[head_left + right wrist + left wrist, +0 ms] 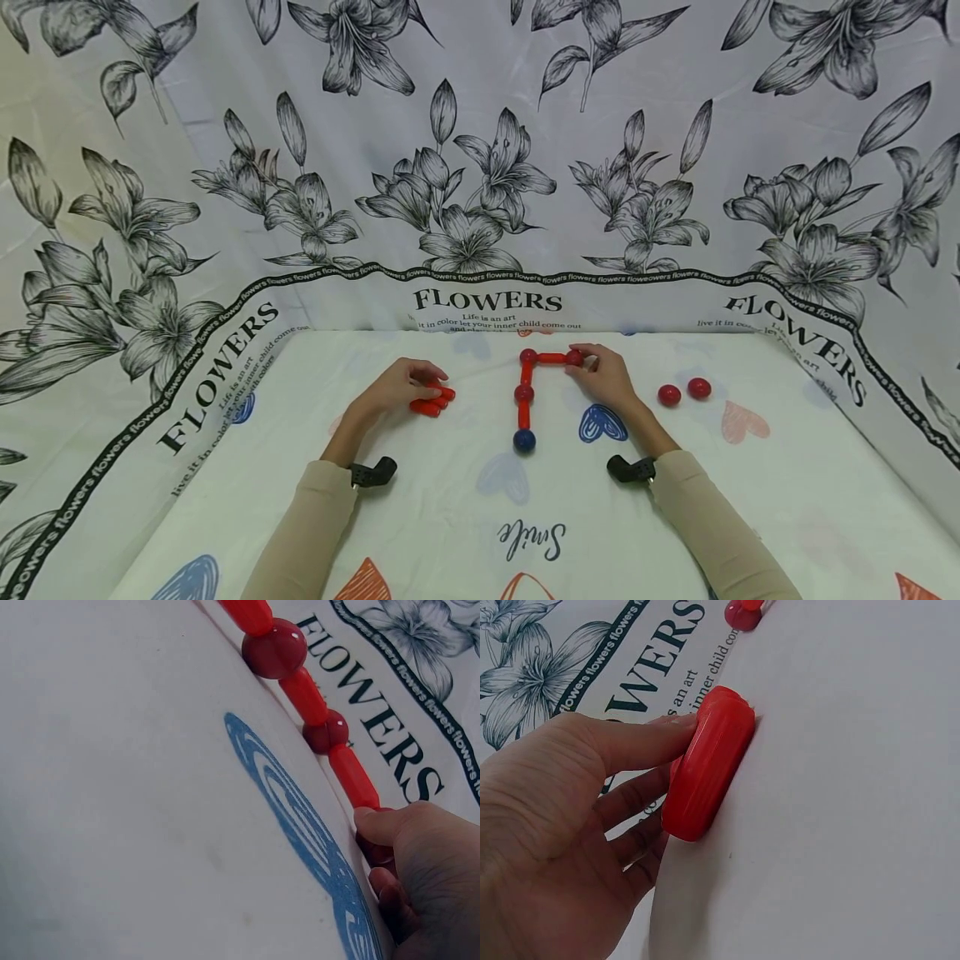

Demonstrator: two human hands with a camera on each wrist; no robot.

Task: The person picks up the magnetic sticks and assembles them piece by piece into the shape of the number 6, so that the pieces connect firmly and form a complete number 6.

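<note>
On the cloth stands an angled chain of red rods and balls, with a blue ball point(524, 441) at its near end. Red balls sit at its middle point(524, 392) and corner point(528, 357); from the corner a red rod point(552, 359) runs right to an end ball point(573, 357). My right hand point(606, 377) pinches that end ball between thumb and fingers. Left of the chain, my left hand point(396, 386) holds a red rod point(711, 769) by thumb and fingers, beside other red rods point(425, 407). Its fingertips are partly hidden behind the rods in the left wrist view.
Two loose red balls, one nearer point(669, 395) and one farther point(699, 388), lie right of my right hand. A white cloth with printed hearts covers the table point(442, 500). A flower-printed curtain point(480, 167) rises behind the table's far edge.
</note>
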